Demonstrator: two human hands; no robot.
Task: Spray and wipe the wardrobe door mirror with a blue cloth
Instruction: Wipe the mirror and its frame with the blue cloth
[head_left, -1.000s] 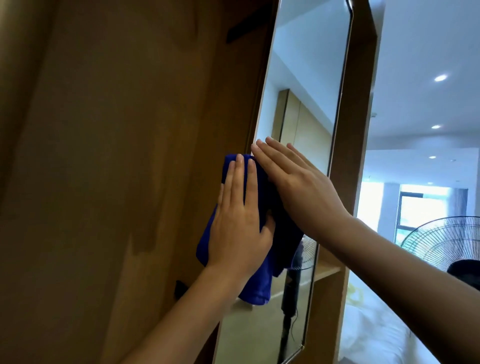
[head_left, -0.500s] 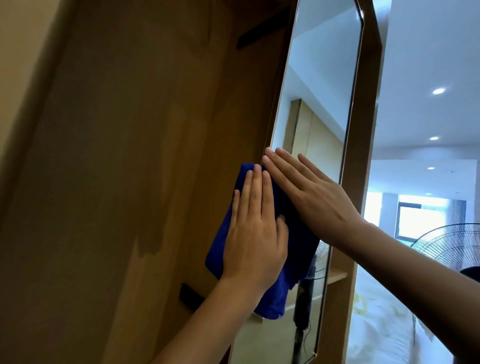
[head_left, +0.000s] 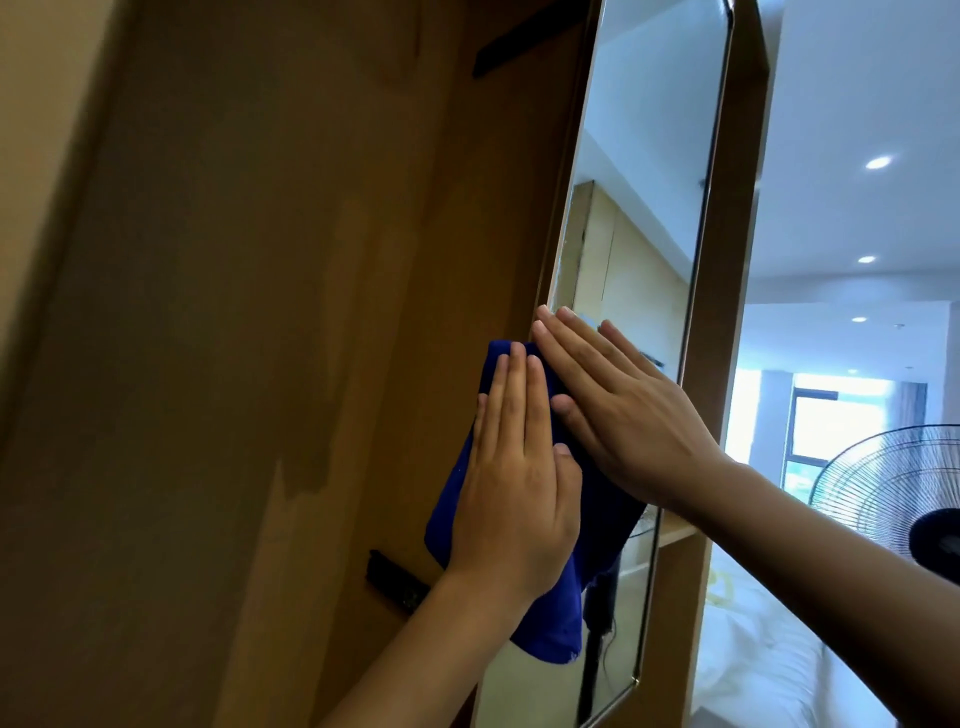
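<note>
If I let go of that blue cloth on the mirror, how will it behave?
The blue cloth is probably floppy: its lower corner hangs limp below the left hand. It likely slides down the smooth mirror, since only flat hands pin it.

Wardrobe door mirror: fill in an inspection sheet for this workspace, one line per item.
Surface: mirror set in the wooden wardrobe door, seen at a steep angle; it reflects ceiling and cabinets.
Job's things: blue cloth pressed flat near the mirror's left edge, lower corner hanging free; no spray bottle seen.
Clutter: nothing seen.
Hands: left hand flat on the cloth, fingers straight; right hand flat beside it, fingers straight, fingertips at the mirror's left edge.
Cables: nothing seen.
Surroundings: standing fan at right, bright window, ceiling spotlights.
</note>
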